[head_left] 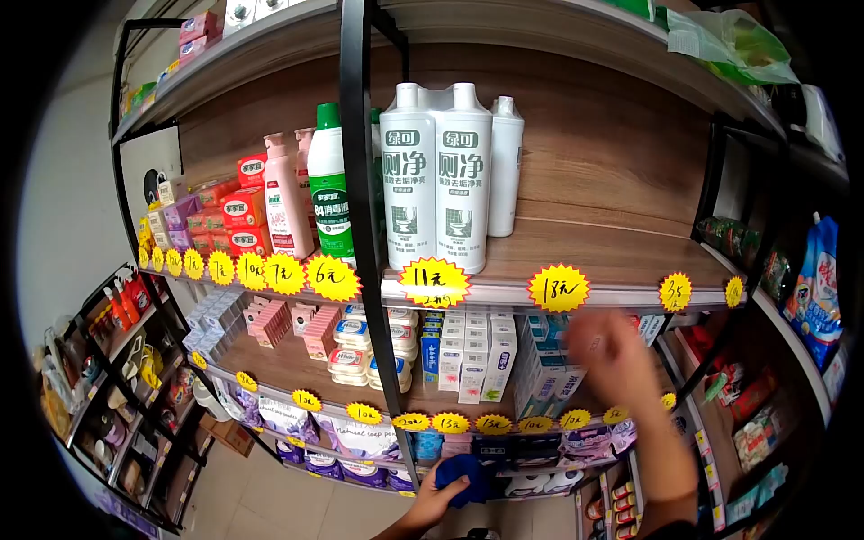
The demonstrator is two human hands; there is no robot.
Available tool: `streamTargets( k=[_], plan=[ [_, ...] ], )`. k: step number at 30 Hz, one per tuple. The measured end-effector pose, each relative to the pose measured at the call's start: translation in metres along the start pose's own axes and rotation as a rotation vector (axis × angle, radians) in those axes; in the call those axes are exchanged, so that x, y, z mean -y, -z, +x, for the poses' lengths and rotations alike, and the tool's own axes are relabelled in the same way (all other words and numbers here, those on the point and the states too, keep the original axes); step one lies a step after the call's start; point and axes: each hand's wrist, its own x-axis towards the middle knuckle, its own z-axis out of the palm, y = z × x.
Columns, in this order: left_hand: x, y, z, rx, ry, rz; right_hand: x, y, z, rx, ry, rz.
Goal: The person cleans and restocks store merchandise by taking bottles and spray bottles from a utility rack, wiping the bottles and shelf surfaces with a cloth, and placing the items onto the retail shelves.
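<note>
Head view: reading 绿可 and, in larger characters, 厕净 on two white bottles (462, 216) at the left end of the upper shelf (621, 292), right of the black post (357, 180) and above a yellow star tag (435, 282) marked 11元. Following the front edge rightward, finding a second star tag (559, 288) marked 18元 and, near the right corner, a third star tag (675, 291) marked 35. Left of the post, reading 84消毒液 on the green label of a green-capped bottle (328, 198), and 家家宜 on red packs (241, 211) farther toward the left corner. Lower down, making out "Natural soap" on pale pouches (364, 436).

Gripping a bunched blue cloth (464, 472) in the left hand (434, 498), below the front edge of the lower shelf (430, 402) and a little right of the post; showing a deep, even blue and a soft, crumpled outline, with the thumb across it. Holding the right hand (601, 349) just under the upper shelf's front edge, below the 18元, partly overlapping in view the blue-green and white boxes (543, 373) standing on the lower shelf; blurring too much for telling clenched fingers from loose ones, or contact with the boxes from a gap.
</note>
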Motion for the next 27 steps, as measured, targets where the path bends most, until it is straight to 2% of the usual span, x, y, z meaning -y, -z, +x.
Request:
streamTargets(
  k=[1, 3, 4, 6, 10, 12, 15, 17, 19, 21, 23, 27],
  plan=[
    [-0.001, 0.003, -0.001, -0.053, 0.001, -0.014, 0.01, 0.015, 0.042, -0.013, 0.05, 0.148],
    [-0.007, 0.001, 0.001, -0.074, -0.028, 0.019, 0.021, 0.029, 0.128, -0.156, 0.254, -0.078],
    [-0.01, -0.002, 0.003, -0.104, -0.071, 0.027, 0.017, 0.032, 0.17, -0.157, 0.268, -0.04],
    [-0.022, -0.012, 0.007, -0.148, -0.119, -0.003, 0.01, 0.03, 0.247, -0.194, 0.266, -0.161],
    [-0.028, -0.015, 0.015, -0.178, -0.219, -0.015, -0.012, -0.008, 0.348, -0.272, 0.153, -0.152],
    [-0.029, -0.016, 0.018, -0.233, -0.261, -0.01, -0.011, -0.02, 0.367, -0.322, 0.124, -0.096],
    [-0.029, -0.01, 0.029, -0.297, -0.315, 0.003, 0.003, -0.021, 0.385, -0.312, 0.237, -0.15],
    [-0.027, -0.009, 0.033, -0.321, -0.283, -0.037, 0.013, -0.015, 0.396, -0.135, 0.106, -0.043],
    [-0.023, -0.012, 0.04, -0.34, -0.3, -0.055, 0.009, -0.015, 0.405, -0.161, 0.146, -0.092],
    [-0.019, -0.015, 0.044, -0.351, -0.305, -0.053, 0.0, -0.013, 0.404, -0.294, 0.136, -0.153],
    [-0.018, -0.015, 0.045, -0.35, -0.31, -0.055, -0.019, 0.0, 0.411, -0.451, 0.049, -0.085],
    [-0.019, -0.011, 0.051, -0.329, -0.265, -0.032, -0.049, 0.019, 0.39, -0.6, -0.038, 0.318]
  ],
)
